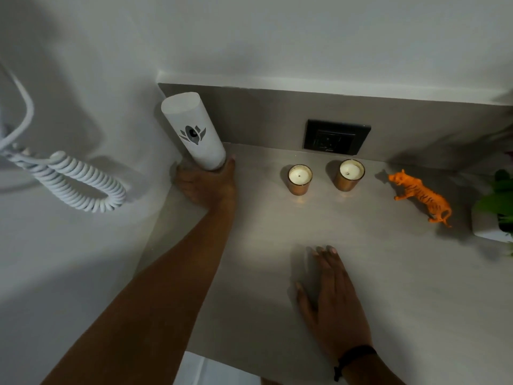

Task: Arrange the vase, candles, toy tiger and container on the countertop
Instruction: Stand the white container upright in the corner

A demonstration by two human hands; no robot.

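A tall white cylindrical container [193, 132] with a dark flower emblem stands in the back left corner of the grey countertop [361, 273]. My left hand [206, 184] wraps around its base. Two candles in copper-coloured glasses stand side by side near the back wall, the left candle [299, 179] and the right candle [349, 175]. An orange toy tiger [420, 195] stands to their right, head toward the candles. At the right edge a white vase [490, 226] with green leaves is partly cut off. My right hand [330, 301] lies flat on the counter, fingers apart, holding nothing.
A black wall socket [337, 137] sits in the backsplash behind the candles. A white coiled cord [80, 184] hangs on the wall to the left. The counter's front edge runs near the bottom of the view.
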